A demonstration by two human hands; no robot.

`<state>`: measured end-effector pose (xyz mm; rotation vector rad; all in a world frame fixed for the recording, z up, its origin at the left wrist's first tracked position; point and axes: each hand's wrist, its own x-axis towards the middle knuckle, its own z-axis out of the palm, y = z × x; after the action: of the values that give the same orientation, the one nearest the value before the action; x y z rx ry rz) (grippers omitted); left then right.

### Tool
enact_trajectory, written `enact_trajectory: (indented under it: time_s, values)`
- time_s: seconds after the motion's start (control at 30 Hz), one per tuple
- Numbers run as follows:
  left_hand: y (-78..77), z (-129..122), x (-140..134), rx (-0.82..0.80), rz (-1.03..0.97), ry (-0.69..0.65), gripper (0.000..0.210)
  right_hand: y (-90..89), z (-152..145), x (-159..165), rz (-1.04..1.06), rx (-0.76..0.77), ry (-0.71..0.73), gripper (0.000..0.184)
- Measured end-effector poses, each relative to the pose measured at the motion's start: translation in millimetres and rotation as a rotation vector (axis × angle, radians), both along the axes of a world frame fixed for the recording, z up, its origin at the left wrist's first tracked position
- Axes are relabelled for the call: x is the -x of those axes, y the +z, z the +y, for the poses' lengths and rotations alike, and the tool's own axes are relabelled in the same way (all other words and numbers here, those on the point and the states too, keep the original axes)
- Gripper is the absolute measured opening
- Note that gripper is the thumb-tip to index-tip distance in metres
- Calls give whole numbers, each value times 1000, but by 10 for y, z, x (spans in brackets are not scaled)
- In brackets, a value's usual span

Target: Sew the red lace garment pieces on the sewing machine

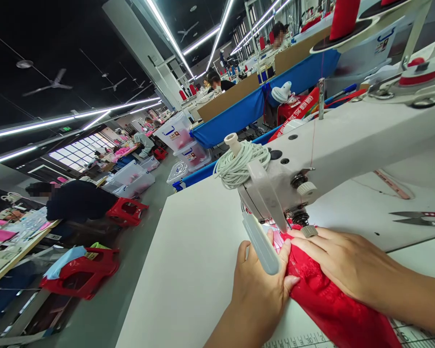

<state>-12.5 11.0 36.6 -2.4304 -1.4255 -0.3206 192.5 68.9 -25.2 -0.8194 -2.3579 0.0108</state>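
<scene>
A piece of red lace fabric [311,275] runs from under the head of a white sewing machine [348,135] toward the table's front edge. My left hand [261,280] is at the fabric's left edge, fingers bent and thumb pressed on it, closed on the cloth beside the machine's grey lever [261,244]. My right hand [351,261] lies flat over the fabric's right side, fingers stretched toward the needle area. The machine head and hands hide the needle and presser foot. A coil of pale cord [242,164] hangs on the machine's end.
Thread snips [420,218] lie right of the machine on the white table [174,270]. Printed ruler markings run along its front. Red thread cones [344,19] stand above. Red stools [83,275], clear plastic bins [174,130] and people at other tables are beyond an aisle on the left.
</scene>
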Motion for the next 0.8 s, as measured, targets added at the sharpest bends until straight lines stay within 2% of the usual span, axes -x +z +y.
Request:
enact_trajectory:
  time_s: [0.13, 0.23, 0.33, 0.4, 0.47, 0.63, 0.8]
  values:
    - [-1, 6, 10, 20, 38, 4, 48, 21, 23, 8, -11, 17, 31, 43]
    - [-32, 15, 29, -48, 62, -3, 58, 43, 38, 8, -26, 54, 30, 36]
    - [-46, 20, 35, -78, 62, -123, 69, 75, 36, 2, -12, -1, 49, 34]
    - [-36, 21, 28, -46, 16, -238, 73, 86, 21, -8, 7, -66, 48, 36]
    - [-17, 18, 23, -4, -53, -290, 71, 75, 0, -21, 21, -97, 39, 40]
    - [16, 7, 42, 133, -135, -196, 66, 0, -34, -39, 118, -71, 117, 41]
    - [-26, -4, 44, 79, -22, -200, 72, -9, -40, -44, 109, -42, 150, 28]
